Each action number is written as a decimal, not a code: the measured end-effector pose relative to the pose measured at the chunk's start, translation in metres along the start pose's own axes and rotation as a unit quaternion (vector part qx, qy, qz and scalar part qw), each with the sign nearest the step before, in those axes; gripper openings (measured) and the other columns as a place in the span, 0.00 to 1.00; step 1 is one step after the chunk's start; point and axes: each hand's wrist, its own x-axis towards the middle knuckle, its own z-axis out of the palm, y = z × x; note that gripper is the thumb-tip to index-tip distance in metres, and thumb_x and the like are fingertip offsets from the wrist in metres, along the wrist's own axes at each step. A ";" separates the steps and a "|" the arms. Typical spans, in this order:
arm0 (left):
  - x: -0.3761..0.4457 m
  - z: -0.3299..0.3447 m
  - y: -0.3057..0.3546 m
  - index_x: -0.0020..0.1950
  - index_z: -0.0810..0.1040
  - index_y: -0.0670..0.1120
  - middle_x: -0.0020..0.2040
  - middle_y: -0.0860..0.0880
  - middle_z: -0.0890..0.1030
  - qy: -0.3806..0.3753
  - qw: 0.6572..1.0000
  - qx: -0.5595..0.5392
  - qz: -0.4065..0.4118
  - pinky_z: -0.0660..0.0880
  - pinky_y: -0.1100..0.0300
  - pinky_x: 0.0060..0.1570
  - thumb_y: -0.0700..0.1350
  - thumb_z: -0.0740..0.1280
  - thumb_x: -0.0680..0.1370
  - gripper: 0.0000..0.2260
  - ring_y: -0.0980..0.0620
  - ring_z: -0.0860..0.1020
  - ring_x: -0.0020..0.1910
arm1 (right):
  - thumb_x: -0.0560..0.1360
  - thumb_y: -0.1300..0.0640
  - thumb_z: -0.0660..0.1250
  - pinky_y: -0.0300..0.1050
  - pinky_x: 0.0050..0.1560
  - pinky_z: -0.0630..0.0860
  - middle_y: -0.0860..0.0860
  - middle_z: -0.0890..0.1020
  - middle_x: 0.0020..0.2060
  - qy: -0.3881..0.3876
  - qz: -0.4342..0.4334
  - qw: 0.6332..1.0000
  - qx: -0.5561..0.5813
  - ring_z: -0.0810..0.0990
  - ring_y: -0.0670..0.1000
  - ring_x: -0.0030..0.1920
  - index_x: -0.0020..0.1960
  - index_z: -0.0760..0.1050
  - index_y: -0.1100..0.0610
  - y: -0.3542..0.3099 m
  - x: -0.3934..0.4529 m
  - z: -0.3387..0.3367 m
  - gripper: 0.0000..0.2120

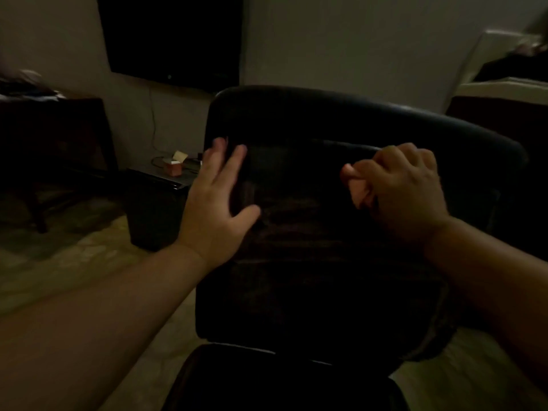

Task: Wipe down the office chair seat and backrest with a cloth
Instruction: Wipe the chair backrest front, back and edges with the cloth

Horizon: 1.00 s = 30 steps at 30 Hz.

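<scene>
A dark, nearly black cloth with faint horizontal ribbing lies spread flat against the front of the black padded office chair backrest. The left hand presses on the cloth's left edge with straight fingers, and the right hand pinches its upper right part with curled fingers; the cloth stretches between the two grips and hangs down below them. The backrest stands upright with a rounded top rim above both hands. Under the grips, at the bottom of the view, sits the black chair seat, too dim for detail.
</scene>
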 end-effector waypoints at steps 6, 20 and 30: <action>-0.024 0.013 -0.033 0.86 0.50 0.59 0.85 0.61 0.49 -0.006 0.966 -0.218 -0.139 0.51 0.51 0.83 0.63 0.65 0.73 0.44 0.61 0.50 0.83 | 0.76 0.47 0.73 0.59 0.56 0.74 0.54 0.78 0.52 -0.112 -0.190 0.974 0.041 0.77 0.61 0.54 0.60 0.82 0.46 -0.063 -0.007 0.013 0.13; -0.061 0.014 -0.041 0.83 0.62 0.59 0.71 0.60 0.77 -0.024 0.891 -0.403 -0.208 0.70 0.53 0.75 0.52 0.65 0.75 0.35 0.60 0.77 0.69 | 0.80 0.50 0.72 0.59 0.55 0.70 0.58 0.77 0.49 -0.007 -0.005 0.999 0.039 0.75 0.63 0.52 0.58 0.83 0.51 -0.076 0.026 0.017 0.09; -0.072 0.014 -0.048 0.82 0.66 0.56 0.75 0.55 0.76 -0.025 0.862 -0.446 -0.241 0.69 0.53 0.76 0.51 0.65 0.75 0.34 0.57 0.75 0.72 | 0.81 0.47 0.68 0.59 0.56 0.70 0.57 0.78 0.49 0.003 -0.082 0.996 0.022 0.76 0.63 0.51 0.60 0.83 0.52 -0.066 0.040 0.021 0.13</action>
